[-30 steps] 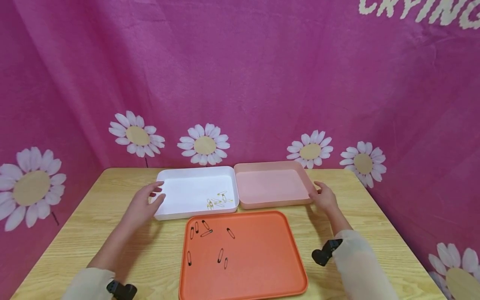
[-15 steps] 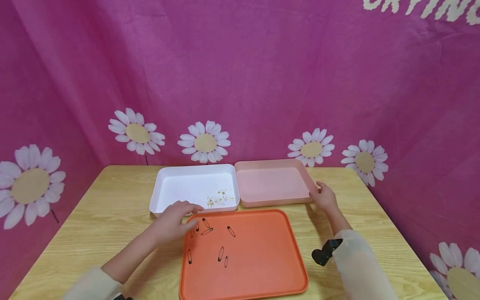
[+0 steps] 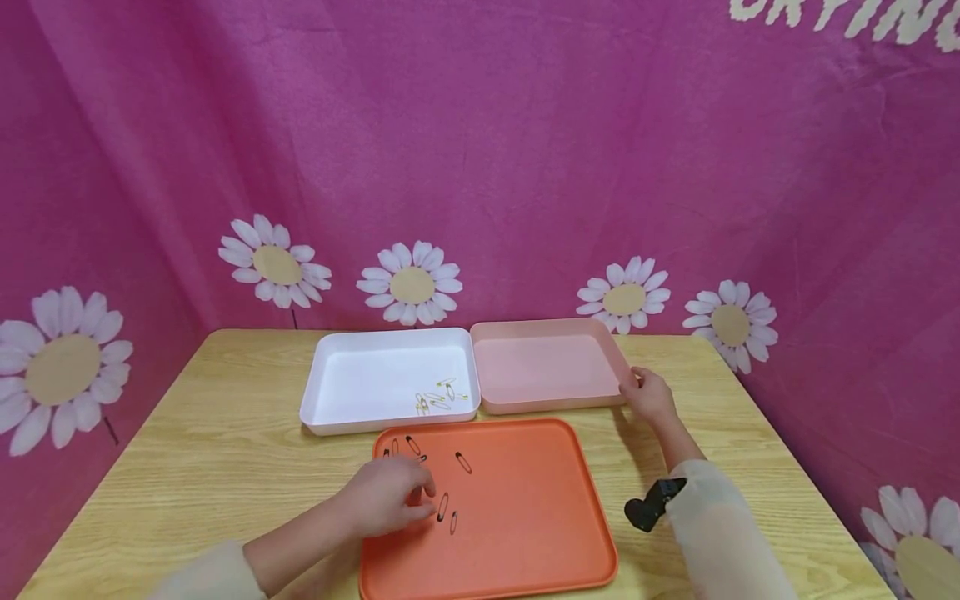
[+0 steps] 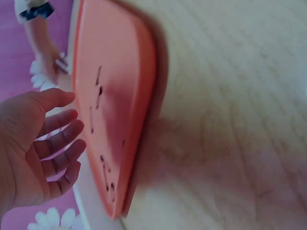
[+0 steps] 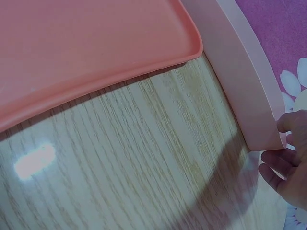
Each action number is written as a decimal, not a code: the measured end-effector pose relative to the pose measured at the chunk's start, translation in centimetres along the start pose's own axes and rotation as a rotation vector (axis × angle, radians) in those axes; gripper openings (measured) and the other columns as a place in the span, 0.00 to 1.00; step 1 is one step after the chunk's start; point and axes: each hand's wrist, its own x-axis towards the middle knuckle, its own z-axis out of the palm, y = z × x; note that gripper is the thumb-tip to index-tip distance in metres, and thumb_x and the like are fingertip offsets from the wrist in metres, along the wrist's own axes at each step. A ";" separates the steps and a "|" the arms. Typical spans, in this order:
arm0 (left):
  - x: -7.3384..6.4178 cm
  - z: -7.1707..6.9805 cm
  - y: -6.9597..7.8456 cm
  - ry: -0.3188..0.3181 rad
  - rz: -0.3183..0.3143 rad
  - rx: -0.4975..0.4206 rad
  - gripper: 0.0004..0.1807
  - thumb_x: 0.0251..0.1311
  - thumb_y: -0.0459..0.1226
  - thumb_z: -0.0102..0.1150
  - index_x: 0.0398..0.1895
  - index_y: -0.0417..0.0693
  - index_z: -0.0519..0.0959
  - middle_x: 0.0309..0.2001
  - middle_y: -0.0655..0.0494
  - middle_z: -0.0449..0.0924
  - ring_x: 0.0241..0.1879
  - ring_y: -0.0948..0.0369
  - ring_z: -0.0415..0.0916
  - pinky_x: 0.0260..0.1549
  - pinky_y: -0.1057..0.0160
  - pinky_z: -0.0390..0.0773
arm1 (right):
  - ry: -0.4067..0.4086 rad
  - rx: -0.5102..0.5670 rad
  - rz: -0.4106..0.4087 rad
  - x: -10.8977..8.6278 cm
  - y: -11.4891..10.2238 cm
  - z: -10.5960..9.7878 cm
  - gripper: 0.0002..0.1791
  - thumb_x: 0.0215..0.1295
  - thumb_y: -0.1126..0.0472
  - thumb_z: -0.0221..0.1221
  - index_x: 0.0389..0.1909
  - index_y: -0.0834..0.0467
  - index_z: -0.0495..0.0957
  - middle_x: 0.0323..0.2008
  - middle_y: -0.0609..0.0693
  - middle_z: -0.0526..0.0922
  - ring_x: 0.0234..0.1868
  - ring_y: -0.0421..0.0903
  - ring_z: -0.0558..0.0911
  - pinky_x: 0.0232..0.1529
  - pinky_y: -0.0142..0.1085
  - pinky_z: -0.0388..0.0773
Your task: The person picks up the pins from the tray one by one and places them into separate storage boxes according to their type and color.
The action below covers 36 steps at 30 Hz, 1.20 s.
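My left hand (image 3: pixel 393 496) hovers over the left part of an orange tray (image 3: pixel 532 517), thumb and fingers loosely bent with a gap between them and nothing held. Black safety pins lie scattered there; one safety pin (image 3: pixel 442 507) is right at the fingertips, and others are partly hidden behind the hand. In the left wrist view the fingers (image 4: pixel 67 143) are spread apart beside the tray. At the back right, my right hand (image 3: pixel 651 396) holds the front right corner of a pink tray (image 3: pixel 551 406), thumb and fingers around its wall in the right wrist view.
A white tray (image 3: pixel 318 417) stands left of the pink one, with several gold safety pins (image 3: pixel 441 398) in its front right corner. All the trays rest on a wooden table (image 3: pixel 225 442). Behind hangs a magenta curtain (image 3: pixel 480 167) with daisies.
My left hand has left the white tray's left side and moved right and toward me, over the orange tray's pins. The right hand has stayed at the pink tray.
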 end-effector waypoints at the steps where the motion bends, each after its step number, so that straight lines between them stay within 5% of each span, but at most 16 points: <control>1: 0.1 0.3 0.1 -0.001 -0.010 0.008 0.07 0.51 0.44 0.64 0.25 0.53 0.79 0.20 0.66 0.67 0.23 0.69 0.61 0.23 0.70 0.62 | 0.001 -0.004 -0.002 0.0 0.0 0.0 0.30 0.66 0.61 0.47 0.64 0.76 0.56 0.57 0.77 0.66 0.58 0.68 0.69 0.58 0.54 0.68; 10: 0.6 2.6 0.7 -0.039 -0.149 0.018 0.16 0.47 0.51 0.66 0.16 0.54 0.73 0.19 0.66 0.62 0.21 0.67 0.59 0.20 0.69 0.58 | -0.005 0.001 -0.005 0.1 -0.1 0.1 0.31 0.66 0.62 0.47 0.64 0.77 0.56 0.58 0.77 0.65 0.59 0.68 0.68 0.60 0.54 0.66; 16: 1.0 2.7 1.2 -0.028 -0.192 0.023 0.15 0.49 0.45 0.65 0.14 0.55 0.72 0.18 0.66 0.63 0.20 0.67 0.60 0.18 0.68 0.60 | 0.002 -0.014 -0.015 0.1 0.0 0.0 0.31 0.65 0.61 0.47 0.63 0.77 0.56 0.58 0.77 0.65 0.59 0.68 0.68 0.60 0.54 0.65; 25: 1.6 1.9 1.7 -0.109 -0.347 -0.146 0.12 0.48 0.36 0.63 0.13 0.52 0.72 0.15 0.63 0.68 0.19 0.65 0.64 0.19 0.67 0.62 | -0.007 -0.010 0.000 0.1 0.0 -0.1 0.31 0.66 0.62 0.48 0.64 0.77 0.56 0.60 0.76 0.63 0.61 0.68 0.66 0.62 0.54 0.64; 36: 1.8 1.8 1.2 -0.161 -0.317 -0.225 0.10 0.46 0.36 0.64 0.13 0.52 0.74 0.15 0.63 0.69 0.18 0.66 0.64 0.18 0.68 0.63 | 0.015 0.006 -0.007 0.1 0.2 0.1 0.31 0.65 0.61 0.48 0.64 0.77 0.57 0.58 0.76 0.66 0.59 0.67 0.68 0.60 0.53 0.66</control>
